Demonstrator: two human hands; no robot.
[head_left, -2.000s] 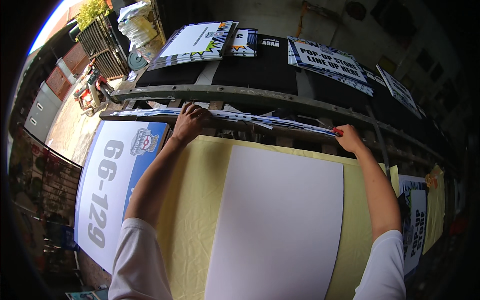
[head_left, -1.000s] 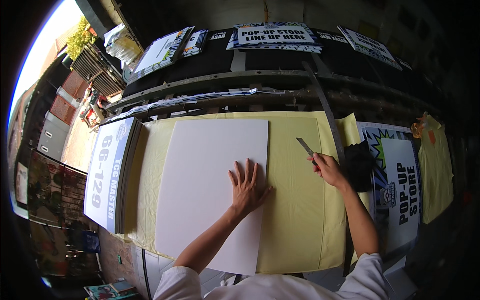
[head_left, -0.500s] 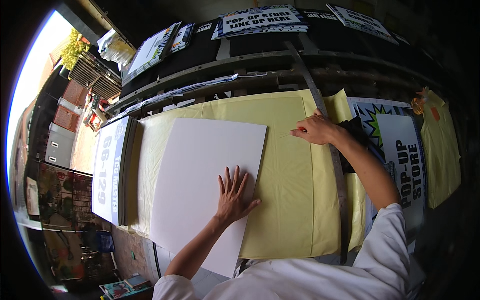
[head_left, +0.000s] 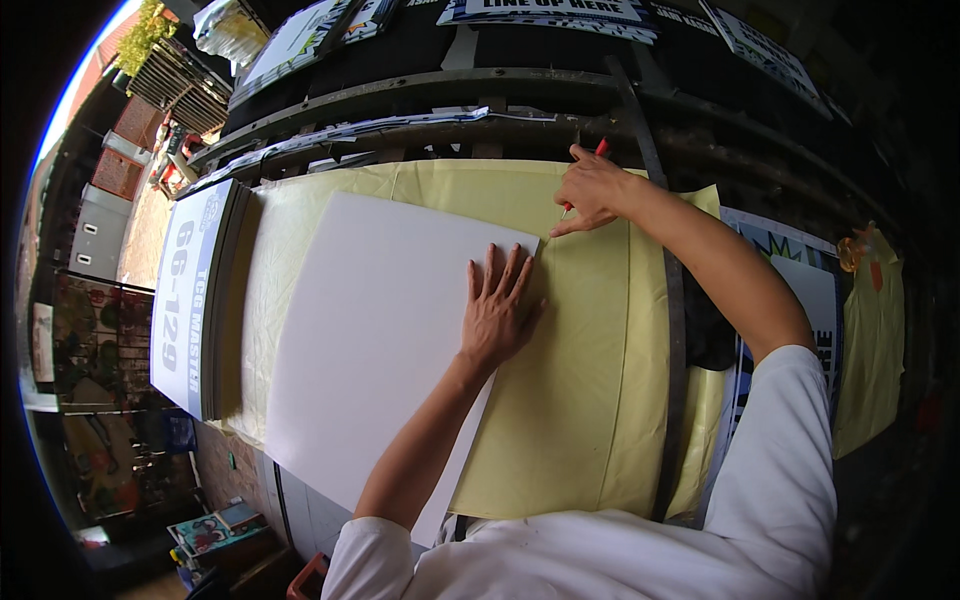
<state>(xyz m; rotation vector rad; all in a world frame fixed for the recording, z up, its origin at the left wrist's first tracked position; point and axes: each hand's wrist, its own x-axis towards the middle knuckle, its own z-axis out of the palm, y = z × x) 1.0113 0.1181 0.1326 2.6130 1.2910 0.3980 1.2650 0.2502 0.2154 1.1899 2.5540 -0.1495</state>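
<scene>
A large white board (head_left: pixel 390 300) lies on yellow sheeting (head_left: pixel 570 370). My left hand (head_left: pixel 495 312) presses flat near the board's right edge, fingers spread toward its far right corner. Just beyond that corner, my right hand (head_left: pixel 590 192) grips a slim red-handled tool (head_left: pixel 602 147) with a thin tip that points down toward the corner. The tool's exact kind is too small to tell, and its middle is hidden by the fingers.
A stack of printed boards (head_left: pixel 190 300) stands at the left. A long metal ruler (head_left: pixel 677 400) lies across the sheeting's right side. Beyond it are printed signs (head_left: pixel 800 290) and a yellow wrapped package (head_left: pixel 872 340). More signs (head_left: pixel 550 22) rest at the far side.
My right hand has moved left and away from the ruler, bringing the red-handled tool to the board's corner. My left hand has slid farther up along the board's right edge.
</scene>
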